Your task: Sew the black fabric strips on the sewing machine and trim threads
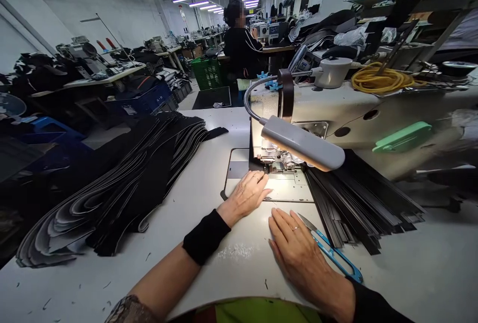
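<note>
My left hand [246,194] lies palm down on the metal plate [287,192] of a sewing machine [358,111], its fingers stretched towards the presser foot [276,166]. A dark piece of fabric [255,162] runs beside the foot, and the fingertips rest at its near end; whether they press on it is hard to see. Flat on the white table [239,275] just below the plate is my right hand [295,246], fingers extended, with nothing visible in it. Blue-handled thread snips [338,258] lie right beside that hand, blades pointing to the machine.
Stacked black fabric pieces [145,173] with grey undersides cover the table's left side. A fan of dark strips [358,198] lies right of the plate. A lit lamp [302,141] on a bent neck hangs low over the needle area. A co-worker [241,44] sits farther back.
</note>
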A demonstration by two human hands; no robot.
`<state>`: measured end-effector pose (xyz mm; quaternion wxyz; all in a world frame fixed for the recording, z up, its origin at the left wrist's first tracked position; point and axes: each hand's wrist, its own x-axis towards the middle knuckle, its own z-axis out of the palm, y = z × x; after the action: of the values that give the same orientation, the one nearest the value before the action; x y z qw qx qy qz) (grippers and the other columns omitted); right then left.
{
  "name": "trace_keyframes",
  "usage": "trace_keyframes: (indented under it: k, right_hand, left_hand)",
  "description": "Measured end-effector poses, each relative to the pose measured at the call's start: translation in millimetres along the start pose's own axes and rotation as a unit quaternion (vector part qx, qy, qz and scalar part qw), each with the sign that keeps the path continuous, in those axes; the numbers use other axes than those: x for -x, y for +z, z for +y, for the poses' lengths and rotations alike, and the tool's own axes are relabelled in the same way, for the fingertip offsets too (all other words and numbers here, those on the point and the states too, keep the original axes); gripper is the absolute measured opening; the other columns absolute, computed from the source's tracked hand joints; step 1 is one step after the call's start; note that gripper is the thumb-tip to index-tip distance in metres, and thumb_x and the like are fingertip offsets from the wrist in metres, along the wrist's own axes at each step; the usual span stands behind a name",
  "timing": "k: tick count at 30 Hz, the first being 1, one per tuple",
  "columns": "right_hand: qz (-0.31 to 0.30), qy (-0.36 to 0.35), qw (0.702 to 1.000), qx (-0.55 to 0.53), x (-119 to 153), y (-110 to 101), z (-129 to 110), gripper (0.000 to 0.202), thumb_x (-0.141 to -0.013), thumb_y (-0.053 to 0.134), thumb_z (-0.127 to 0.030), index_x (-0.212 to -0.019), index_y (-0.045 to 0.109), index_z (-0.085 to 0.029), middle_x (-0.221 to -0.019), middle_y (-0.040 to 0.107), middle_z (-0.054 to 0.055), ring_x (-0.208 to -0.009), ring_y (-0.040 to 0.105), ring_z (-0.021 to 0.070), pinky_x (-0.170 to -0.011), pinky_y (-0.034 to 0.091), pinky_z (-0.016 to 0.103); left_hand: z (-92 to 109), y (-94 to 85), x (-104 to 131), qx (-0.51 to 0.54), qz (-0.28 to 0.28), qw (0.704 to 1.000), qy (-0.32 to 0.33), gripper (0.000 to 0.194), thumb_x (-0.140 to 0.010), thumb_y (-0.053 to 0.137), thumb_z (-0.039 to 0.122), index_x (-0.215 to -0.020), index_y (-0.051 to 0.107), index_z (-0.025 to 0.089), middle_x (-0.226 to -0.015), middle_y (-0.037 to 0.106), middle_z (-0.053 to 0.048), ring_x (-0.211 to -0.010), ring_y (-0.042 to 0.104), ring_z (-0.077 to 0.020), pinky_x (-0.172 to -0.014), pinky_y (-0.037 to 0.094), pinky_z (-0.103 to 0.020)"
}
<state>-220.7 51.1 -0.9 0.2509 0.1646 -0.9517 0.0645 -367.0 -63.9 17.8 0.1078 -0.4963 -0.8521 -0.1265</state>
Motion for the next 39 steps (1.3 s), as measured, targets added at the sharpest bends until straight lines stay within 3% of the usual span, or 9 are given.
trace_keyframes:
  k: [27,39]
  right_hand:
    - [-0.015,-0.002,1.0,0.004,3.0,1.9,0.8,0.034,-0.086,0.041,-0.014,-0.117,0.051,-0.003,-0.119,0.054,0.018,-0.116,0.045,0.0267,-0.1,0.037,0.044]
    - [-0.002,0.0,1.0,-0.001,2.1,1.2,0.0,0.033,-0.087,0.04,-0.014,-0.115,0.052,-0.004,-0.117,0.056,0.017,-0.115,0.046,0.0265,-0.1,0.037,0.043]
  left_hand:
    - [-7.1,12.7,3.1,-0.016,0.01,1.0,-0.017,0.038,-0.091,0.039,0.031,-0.119,0.047,0.007,-0.122,0.053,-0.018,-0.117,0.048,-0.0257,-0.101,0.039,-0.042]
    - [-4.8,8.4,1.3,-0.018,0.047,0.999,-0.008,0.031,-0.089,0.043,0.029,-0.108,0.054,0.007,-0.111,0.058,-0.017,-0.106,0.054,-0.025,-0.095,0.044,-0.039]
